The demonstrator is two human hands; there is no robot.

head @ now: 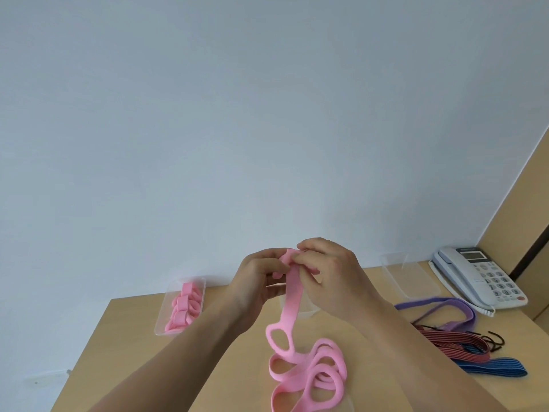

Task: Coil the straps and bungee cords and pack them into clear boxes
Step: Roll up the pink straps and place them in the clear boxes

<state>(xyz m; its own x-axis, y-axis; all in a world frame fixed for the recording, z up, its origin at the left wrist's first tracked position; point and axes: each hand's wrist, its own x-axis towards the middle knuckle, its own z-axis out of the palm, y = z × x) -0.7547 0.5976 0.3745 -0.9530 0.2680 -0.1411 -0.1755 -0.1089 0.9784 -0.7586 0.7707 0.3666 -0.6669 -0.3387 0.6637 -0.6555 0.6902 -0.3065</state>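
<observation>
Hands (pixel 257 282) (pixel 329 278) pinching pink strap (pixel 292 295), clear box (pixel 308 315) behind

— What colour was the strap (pixel 292 295) in the hands?
— Pink, like the coils (pixel 182 307) in the clear box (pixel 166 301).
— And the others?
— One purple strap (pixel 439 307), red-and-black striped cords (pixel 451 341), a blue-and-black striped one (pixel 496 367). Tan table (pixel 133 337), white phone (pixel 481 278).

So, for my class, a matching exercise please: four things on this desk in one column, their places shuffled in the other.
Things:
1. long pink elastic strap
2. rolled pink straps
3. flat purple strap
4. white desk telephone

Places:
A. far right, by the wall
B. inside the clear plastic box on the left
C. pinched by the left hand and right hand
D. lying loose in front of the telephone

Pairs: 1-C, 2-B, 3-D, 4-A
</observation>
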